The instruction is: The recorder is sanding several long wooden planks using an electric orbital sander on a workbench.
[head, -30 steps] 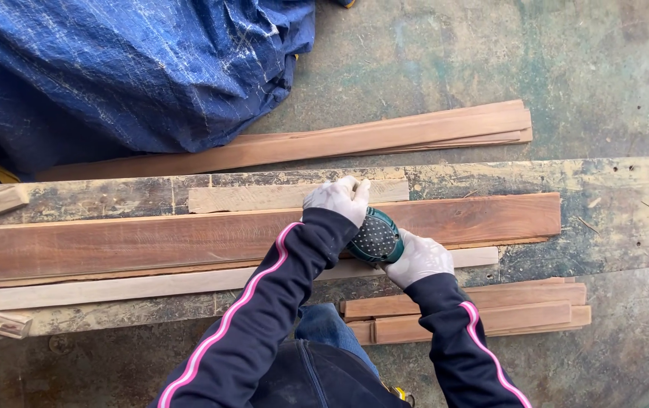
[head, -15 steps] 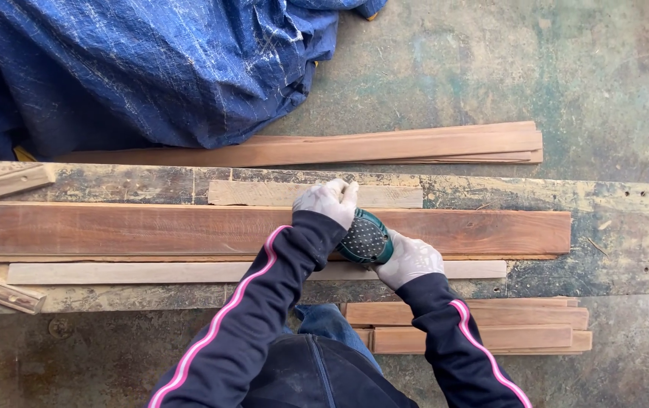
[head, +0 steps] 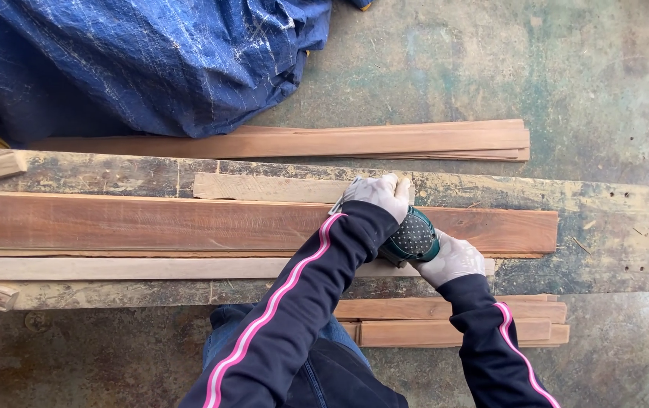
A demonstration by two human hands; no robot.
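Head view: a green sander (head: 413,238) is gripped by fingers of both gloved hands, left (head: 376,195) and right (head: 453,259), on a plank (head: 150,224) on the worktop (head: 611,234).

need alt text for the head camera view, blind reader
Two white-gloved hands, left hand and right hand, grip a green handheld power sander on a long reddish-brown wooden plank lying on a worn wooden workbench. More wooden strips and a blue tarpaulin lie beyond it.
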